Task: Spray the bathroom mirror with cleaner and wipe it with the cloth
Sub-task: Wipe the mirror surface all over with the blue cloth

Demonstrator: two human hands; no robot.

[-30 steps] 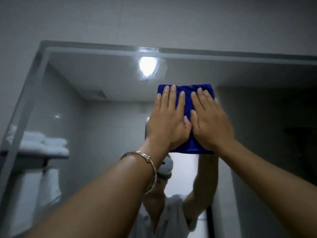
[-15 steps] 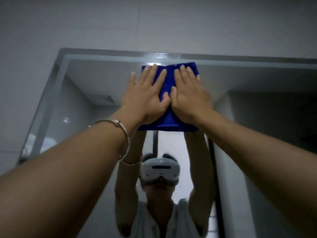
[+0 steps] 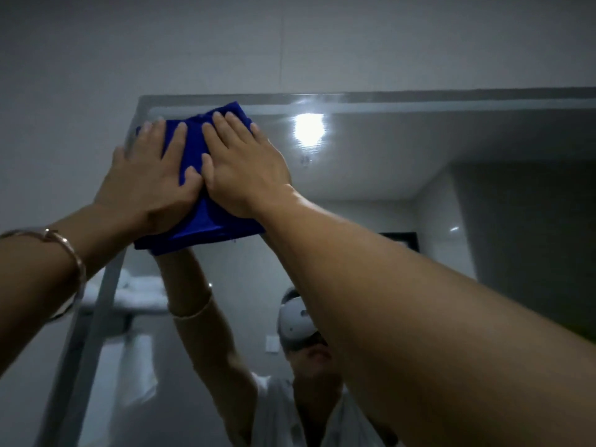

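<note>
A folded blue cloth lies flat against the bathroom mirror, up in its top left corner. My left hand presses on the cloth's left half with straight, spread fingers. Beside it, thumb to thumb, my right hand presses flat on the right half. Both arms reach up and forward. No spray bottle is in view.
The mirror's top edge and left edge meet the pale tiled wall. The glass reflects a ceiling light, folded white towels on a shelf, and a person wearing a white headset.
Both hands slid the cloth up to the mirror's top edge and then left into the top left corner. The view turned, so the left frame edge is now close.
</note>
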